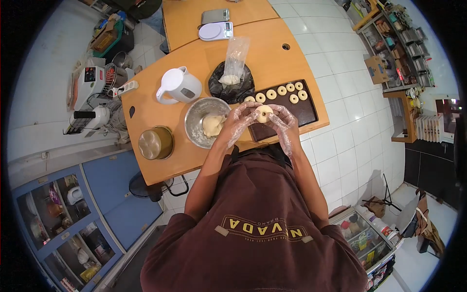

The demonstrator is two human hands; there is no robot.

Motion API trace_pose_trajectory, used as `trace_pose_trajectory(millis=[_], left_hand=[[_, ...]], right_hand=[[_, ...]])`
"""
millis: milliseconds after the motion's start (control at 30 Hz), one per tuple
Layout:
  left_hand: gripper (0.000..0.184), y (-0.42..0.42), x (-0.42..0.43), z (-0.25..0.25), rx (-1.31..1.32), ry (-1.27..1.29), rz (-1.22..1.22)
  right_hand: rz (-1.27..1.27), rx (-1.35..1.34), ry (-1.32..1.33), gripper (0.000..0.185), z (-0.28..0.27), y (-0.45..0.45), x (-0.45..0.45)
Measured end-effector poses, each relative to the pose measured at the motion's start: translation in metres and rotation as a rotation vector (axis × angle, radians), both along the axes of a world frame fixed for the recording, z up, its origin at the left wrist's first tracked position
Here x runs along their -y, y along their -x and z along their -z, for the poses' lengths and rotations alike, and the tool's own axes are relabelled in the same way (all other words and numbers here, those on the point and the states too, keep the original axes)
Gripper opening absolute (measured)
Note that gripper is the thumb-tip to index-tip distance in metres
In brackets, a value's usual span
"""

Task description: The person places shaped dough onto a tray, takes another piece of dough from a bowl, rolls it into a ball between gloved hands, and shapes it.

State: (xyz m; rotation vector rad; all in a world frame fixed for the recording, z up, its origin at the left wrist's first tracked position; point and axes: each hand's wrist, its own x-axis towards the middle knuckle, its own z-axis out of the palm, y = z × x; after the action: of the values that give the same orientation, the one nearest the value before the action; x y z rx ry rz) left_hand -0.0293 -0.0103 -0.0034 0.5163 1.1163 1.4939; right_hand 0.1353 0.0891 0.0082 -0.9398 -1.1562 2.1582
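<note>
Between my two hands I hold a ring of pale dough (264, 114) with a small hole in its middle. My left hand (241, 122) grips its left edge, and my right hand (285, 124) grips the right edge; both are dusted with flour. Under and behind them lies a dark baking tray (305, 113), where several dough rings (282, 90) sit along the far side. Left of my left hand stands a metal bowl (194, 122) holding a lump of dough (213, 125) and some flour.
A white electric kettle (182, 85), a clear plastic bag (237, 52) on a black bag (218, 83), and a metal pot (155, 143) stand on the wooden table (265, 58). Farther back are a white kitchen scale (212, 32) and a grey one (215, 16).
</note>
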Motion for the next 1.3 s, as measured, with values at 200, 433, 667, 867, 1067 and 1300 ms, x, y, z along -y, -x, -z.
trace_pose_trajectory(millis=[200,433,667,867,1067,1300], left_hand=[[0.028,0.000,-0.002,0.002,0.029,-0.019,-0.088],[0.030,-0.006,-0.001,0.004,0.086,0.012,-0.084],[0.030,-0.002,0.000,0.006,0.007,-0.012,-0.059],[0.030,-0.004,-0.001,0.005,0.059,-0.040,-0.042],[0.030,-0.005,-0.005,0.005,0.076,-0.010,-0.102],[0.031,-0.010,-0.001,-0.001,0.185,0.036,-0.090]], right_hand=[[-0.042,0.004,0.023,0.029,-0.001,-0.002,0.002],[-0.008,-0.051,-0.022,0.030,0.003,-0.001,0.001],[-0.001,-0.049,0.026,0.030,-0.003,-0.002,0.002],[-0.023,-0.031,-0.030,0.030,-0.006,-0.001,0.003],[-0.013,0.004,-0.033,0.028,0.000,-0.005,0.002],[0.040,-0.052,-0.027,0.027,-0.001,-0.005,0.001]])
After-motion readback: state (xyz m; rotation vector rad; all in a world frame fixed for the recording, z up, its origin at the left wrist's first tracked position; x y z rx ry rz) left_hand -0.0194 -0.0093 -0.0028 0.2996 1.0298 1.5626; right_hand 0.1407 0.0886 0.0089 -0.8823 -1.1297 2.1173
